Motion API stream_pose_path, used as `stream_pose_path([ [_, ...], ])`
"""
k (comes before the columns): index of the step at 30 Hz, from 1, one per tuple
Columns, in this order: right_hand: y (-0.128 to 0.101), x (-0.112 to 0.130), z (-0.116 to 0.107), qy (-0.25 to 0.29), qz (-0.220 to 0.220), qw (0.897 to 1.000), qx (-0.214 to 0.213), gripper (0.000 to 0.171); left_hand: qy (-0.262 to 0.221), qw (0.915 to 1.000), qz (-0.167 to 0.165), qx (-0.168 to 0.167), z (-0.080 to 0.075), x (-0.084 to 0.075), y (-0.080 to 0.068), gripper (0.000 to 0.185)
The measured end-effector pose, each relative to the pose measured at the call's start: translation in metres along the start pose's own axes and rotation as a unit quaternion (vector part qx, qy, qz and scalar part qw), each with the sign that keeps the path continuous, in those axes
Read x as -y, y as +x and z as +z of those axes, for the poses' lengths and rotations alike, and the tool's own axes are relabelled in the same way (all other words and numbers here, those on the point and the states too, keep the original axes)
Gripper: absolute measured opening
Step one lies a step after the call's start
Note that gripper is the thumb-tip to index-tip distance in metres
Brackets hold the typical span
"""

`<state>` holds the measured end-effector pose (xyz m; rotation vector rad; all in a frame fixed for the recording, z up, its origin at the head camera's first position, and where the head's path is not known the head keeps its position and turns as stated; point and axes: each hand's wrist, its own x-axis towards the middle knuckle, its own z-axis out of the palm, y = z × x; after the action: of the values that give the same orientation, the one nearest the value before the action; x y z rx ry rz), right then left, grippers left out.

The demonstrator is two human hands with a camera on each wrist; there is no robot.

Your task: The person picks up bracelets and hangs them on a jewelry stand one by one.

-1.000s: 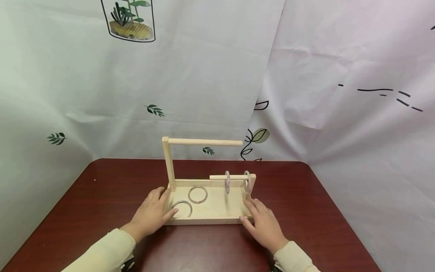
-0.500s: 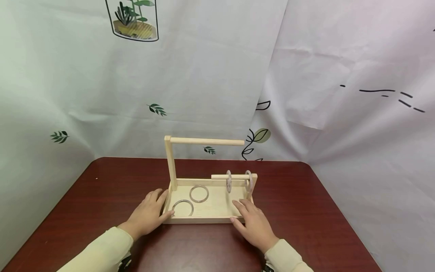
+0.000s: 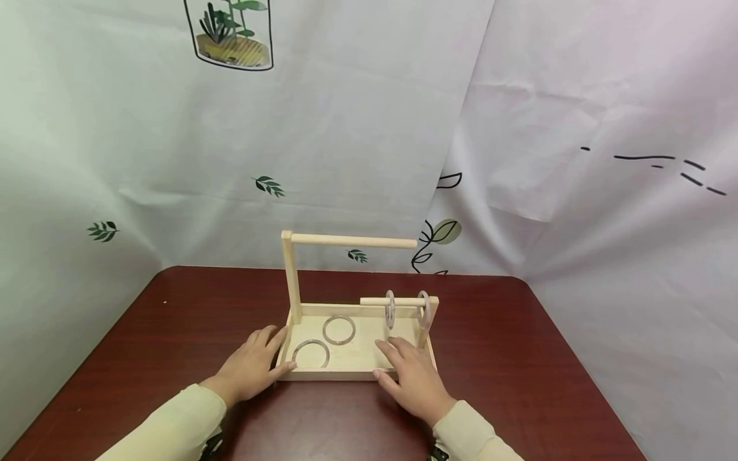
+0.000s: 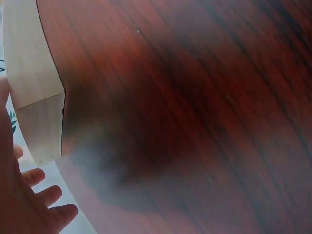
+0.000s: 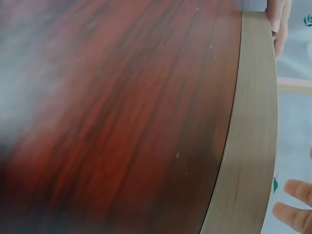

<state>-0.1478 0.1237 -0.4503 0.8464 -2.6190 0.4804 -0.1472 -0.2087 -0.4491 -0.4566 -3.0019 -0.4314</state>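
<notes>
A pale wooden bangle stand [image 3: 360,375] has a low tray base, a tall upper rod and a short lower rod. Two bangles hang on the lower rod: one bangle [image 3: 390,311] midway along and another bangle [image 3: 425,312] close to its post. In the tray's left half lie a bangle [image 3: 339,343] and a second bangle [image 3: 311,342]. My left hand [image 3: 249,365] rests against the tray's left end, thumb at the front corner, fingers relaxed. Over the tray's right front edge spreads my right hand [image 3: 412,378], holding nothing; whether it touches the edge I cannot tell.
The stand sits on a dark red wooden table [image 3: 507,358]. Behind the table hangs a white printed cloth [image 3: 369,128], which also runs along both sides. The bare upper rod [image 3: 354,241] juts to the right above the tray.
My right hand has moved left, from the tray's right end to over its front edge. The left hand stays at the left end. The bangles keep their places, and the view shifts slightly.
</notes>
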Motion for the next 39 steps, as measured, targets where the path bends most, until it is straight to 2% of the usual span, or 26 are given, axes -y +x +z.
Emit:
stream_pose_path([
  [9, 0.013, 0.013, 0.005, 0.001, -0.011, 0.999, 0.030, 0.050, 0.002, 0.9998, -0.003, 0.020, 0.001, 0.001, 0.000, 0.073],
  [18, 0.033, 0.023, 0.008, 0.021, -0.030, 0.999, 0.033, 0.050, -0.003, 0.9999, 0.005, 0.015, 0.005, 0.004, -0.004, 0.073],
  [24, 0.048, 0.030, 0.004, 0.037, -0.013, 0.998, 0.054, 0.052, -0.012, 0.9998, 0.012, 0.008, 0.009, 0.006, -0.004, 0.073],
  [29, 0.061, 0.037, 0.003, 0.054, -0.003, 0.996, 0.077, 0.054, -0.008, 0.9998, 0.007, 0.015, 0.010, 0.008, -0.004, 0.074],
  [39, 0.084, 0.044, 0.013, 0.074, 0.023, 0.990, 0.119, 0.057, 0.000, 0.9983, -0.011, 0.058, 0.006, 0.007, -0.001, 0.078],
])
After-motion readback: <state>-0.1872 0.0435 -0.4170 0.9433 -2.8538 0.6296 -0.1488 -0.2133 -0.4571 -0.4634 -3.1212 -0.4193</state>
